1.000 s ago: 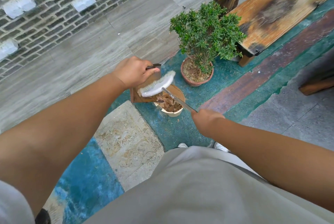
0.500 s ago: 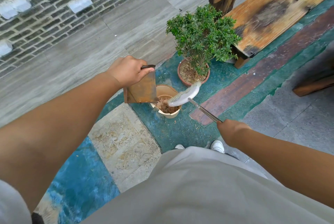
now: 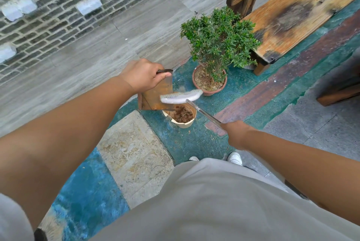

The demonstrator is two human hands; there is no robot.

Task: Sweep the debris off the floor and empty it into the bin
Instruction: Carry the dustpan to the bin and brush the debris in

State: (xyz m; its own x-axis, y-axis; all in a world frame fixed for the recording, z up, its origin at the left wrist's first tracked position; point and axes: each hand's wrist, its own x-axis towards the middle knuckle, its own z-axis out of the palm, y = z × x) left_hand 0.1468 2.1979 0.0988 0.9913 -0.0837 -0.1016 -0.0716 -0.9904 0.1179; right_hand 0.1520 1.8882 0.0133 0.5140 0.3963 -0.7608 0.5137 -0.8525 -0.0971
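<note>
My left hand [image 3: 143, 75] grips the dark handle of a rusty brown dustpan [image 3: 155, 95], held tipped steeply over a small tan bin [image 3: 183, 124] on the green floor. Brown debris [image 3: 182, 114] lies inside the bin. My right hand [image 3: 236, 131] holds the thin metal handle of a white-bristled brush [image 3: 181, 96]. The brush head lies across the dustpan's lower right side, just above the bin's rim.
A potted green shrub [image 3: 216, 46] stands just behind the bin. A weathered wooden bench [image 3: 292, 15] runs at the upper right. A pale stone slab [image 3: 132, 151] lies in front of my white shoes [image 3: 234, 158]. A brick wall [image 3: 39, 13] rises at the upper left.
The brush swung out to the right of the dustpan, then came back left against its face. The dustpan stays tipped over the bin.
</note>
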